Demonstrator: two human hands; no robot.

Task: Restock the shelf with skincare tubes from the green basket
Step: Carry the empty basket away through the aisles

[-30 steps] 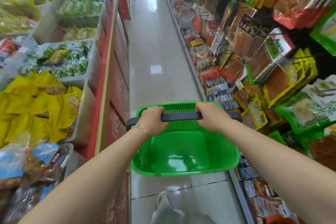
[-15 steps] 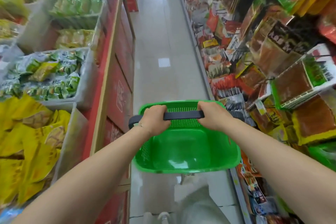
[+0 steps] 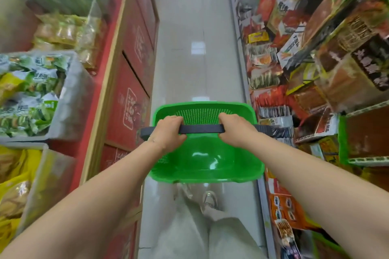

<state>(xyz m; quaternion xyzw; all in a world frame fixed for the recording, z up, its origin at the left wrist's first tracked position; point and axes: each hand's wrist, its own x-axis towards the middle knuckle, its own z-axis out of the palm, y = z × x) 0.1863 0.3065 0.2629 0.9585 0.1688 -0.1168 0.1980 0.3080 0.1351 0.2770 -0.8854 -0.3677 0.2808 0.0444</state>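
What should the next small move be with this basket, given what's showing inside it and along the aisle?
Probably keep walking on down the aisle. Both hands, left hand and right hand, grip the dark handle of the green basket, and no tubes show inside it. The shelves on either side hold snack packets, not skincare, so there is nothing to restock here.

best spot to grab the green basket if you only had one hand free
Grip the dark handle at its middle, coming down from above. It spans the green basket side to side over the open top, and the stretch between the left hand and right hand is bare. A centred grip should keep it level.
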